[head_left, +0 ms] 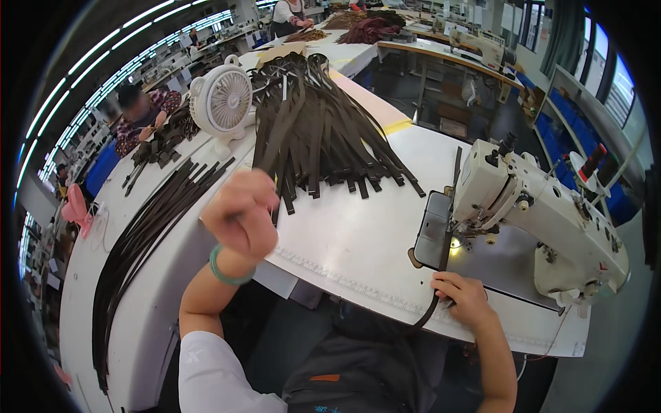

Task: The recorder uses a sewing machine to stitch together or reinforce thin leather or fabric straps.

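Head view: one strap runs under the near machine and over the tabletop's front edge, right hand pinching it there; left hand looks curled but blurry, can't tell if it's gripping. Probably light, bendy, kinda slick; I'd grab it flat by that edge. Two fans, one near machine, uncountable strap pile.

right grip on dark strap, left grip raised, sewing machine
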`<state>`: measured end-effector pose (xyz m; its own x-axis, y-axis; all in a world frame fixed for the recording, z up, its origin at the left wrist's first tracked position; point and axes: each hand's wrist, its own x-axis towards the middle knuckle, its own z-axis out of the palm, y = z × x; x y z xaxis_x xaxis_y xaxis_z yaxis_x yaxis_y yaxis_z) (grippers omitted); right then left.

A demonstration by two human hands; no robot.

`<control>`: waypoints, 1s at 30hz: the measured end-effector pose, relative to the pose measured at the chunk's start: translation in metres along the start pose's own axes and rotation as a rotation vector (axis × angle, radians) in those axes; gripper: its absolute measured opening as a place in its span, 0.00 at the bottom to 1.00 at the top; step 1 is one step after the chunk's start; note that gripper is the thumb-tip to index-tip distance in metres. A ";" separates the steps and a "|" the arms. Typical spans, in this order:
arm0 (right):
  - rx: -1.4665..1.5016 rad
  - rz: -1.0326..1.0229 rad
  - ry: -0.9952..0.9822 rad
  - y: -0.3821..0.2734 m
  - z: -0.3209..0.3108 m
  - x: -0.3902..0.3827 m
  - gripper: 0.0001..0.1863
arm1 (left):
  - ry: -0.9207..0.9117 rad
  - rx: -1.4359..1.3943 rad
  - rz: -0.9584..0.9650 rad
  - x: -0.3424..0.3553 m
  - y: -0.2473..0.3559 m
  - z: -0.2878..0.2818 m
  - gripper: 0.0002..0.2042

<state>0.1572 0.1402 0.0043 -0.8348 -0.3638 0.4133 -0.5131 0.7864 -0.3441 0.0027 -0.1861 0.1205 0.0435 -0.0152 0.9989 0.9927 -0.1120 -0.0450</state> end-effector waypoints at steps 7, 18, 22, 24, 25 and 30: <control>0.018 -0.005 0.001 -0.007 0.004 0.004 0.23 | -1.077 -0.152 0.039 -0.105 0.125 -0.004 0.10; 0.028 0.016 -0.054 0.004 0.007 0.001 0.21 | -0.602 0.285 -1.952 -0.254 0.214 -0.080 0.11; -0.031 -0.014 -0.010 0.005 0.007 0.003 0.17 | -0.084 -0.042 -2.452 -0.226 0.230 -0.050 0.10; -0.031 -0.027 0.009 0.004 0.005 0.000 0.16 | -0.479 -0.206 -1.985 -0.197 0.223 -0.030 0.10; -0.036 -0.019 0.006 0.005 0.005 -0.002 0.14 | -0.622 -0.262 -1.834 -0.184 0.216 -0.027 0.06; -0.037 -0.027 0.019 0.004 0.010 -0.003 0.12 | -0.528 -0.315 -1.157 -0.134 0.183 -0.020 0.11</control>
<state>0.1558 0.1398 -0.0073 -0.8166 -0.3755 0.4384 -0.5272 0.7946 -0.3013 0.1765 -0.2246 -0.0214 -0.7007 0.6265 0.3414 0.4195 -0.0253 0.9074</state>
